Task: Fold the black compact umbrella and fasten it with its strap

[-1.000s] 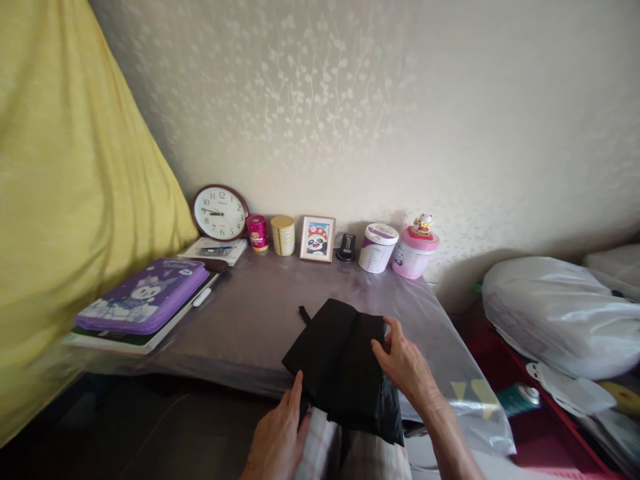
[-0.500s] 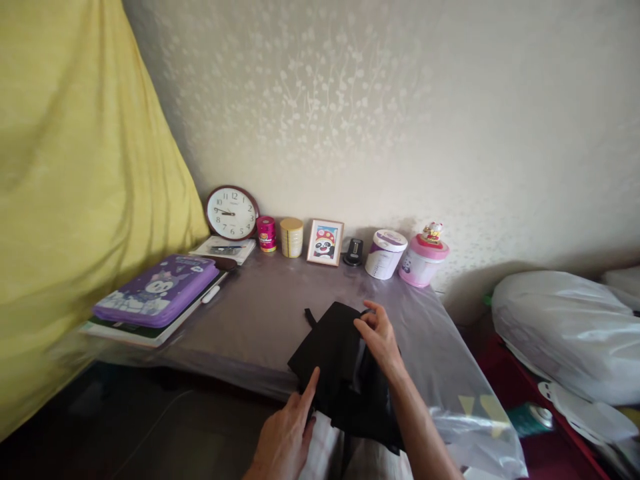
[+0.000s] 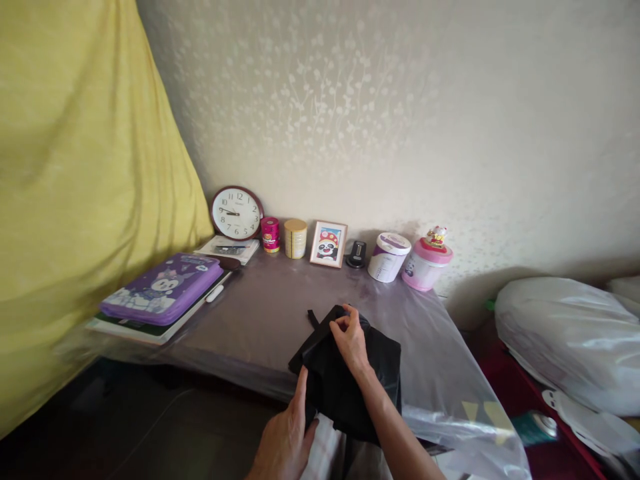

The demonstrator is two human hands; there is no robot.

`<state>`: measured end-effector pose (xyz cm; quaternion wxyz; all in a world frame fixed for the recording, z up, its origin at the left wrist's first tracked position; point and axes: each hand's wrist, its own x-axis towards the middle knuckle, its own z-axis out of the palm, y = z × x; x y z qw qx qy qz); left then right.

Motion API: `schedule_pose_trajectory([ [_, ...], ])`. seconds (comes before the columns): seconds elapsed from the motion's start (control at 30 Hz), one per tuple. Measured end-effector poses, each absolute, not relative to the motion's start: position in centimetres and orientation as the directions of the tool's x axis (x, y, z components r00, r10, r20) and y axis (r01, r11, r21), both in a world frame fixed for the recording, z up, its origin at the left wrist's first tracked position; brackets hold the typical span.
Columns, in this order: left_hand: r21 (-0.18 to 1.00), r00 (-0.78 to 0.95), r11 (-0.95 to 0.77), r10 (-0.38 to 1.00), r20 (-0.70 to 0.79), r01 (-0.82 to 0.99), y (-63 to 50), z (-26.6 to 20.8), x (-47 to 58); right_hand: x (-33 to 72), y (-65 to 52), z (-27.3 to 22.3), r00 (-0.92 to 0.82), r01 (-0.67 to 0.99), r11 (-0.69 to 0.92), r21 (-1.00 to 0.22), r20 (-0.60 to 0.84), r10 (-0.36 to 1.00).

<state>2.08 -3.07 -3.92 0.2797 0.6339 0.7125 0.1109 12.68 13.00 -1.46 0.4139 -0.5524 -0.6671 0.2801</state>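
Black, thin and folded piece, count one, directly under my fingers, across the worktop's near edge; creased, faintly glossy, one short strap projecting just beyond the fingers. Right hand: thumb and index pinched together on the upper part of its fold. Left hand: index against its left side; whether those fingers clamp, I cannot tell. Well beyond my fingers: one clock, one picture frame, four lidded containers.

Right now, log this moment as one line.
left hand: touching black fabric, left side | right hand: pinching its far side | fabric: partly folded over | purple case: table's left
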Motion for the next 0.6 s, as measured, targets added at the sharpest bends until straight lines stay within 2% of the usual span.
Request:
schedule_pose_trajectory([
  [0.13, 0.537, -0.006, 0.111, 0.981, -0.194, 0.836, -3.1, -3.4, 2.0, 12.2, 12.9, -1.5, -0.043, 0.507, 0.215, -0.835, 0.225, 0.973],
  [0.37, 0.362, 0.08, -0.01, 0.981, -0.178, 0.932, -2.9, -4.2, 2.2, 12.1, 12.5, -2.2, -0.128, 0.547, 0.304, -0.78, 0.281, 0.951],
  [0.5, 0.382, 0.073, 0.004, 0.98, -0.186, 0.924, -2.9, -4.3, 2.3, 13.0, 11.7, -1.7, -0.289, 0.483, 0.427, -0.764, 0.321, 0.902],
  [0.6, 0.414, 0.063, 0.029, 0.977, -0.206, 0.91, -2.9, -4.3, 2.3, 14.7, 10.6, -1.1, -0.433, 0.434, 0.577, -0.692, 0.402, 0.807],
])
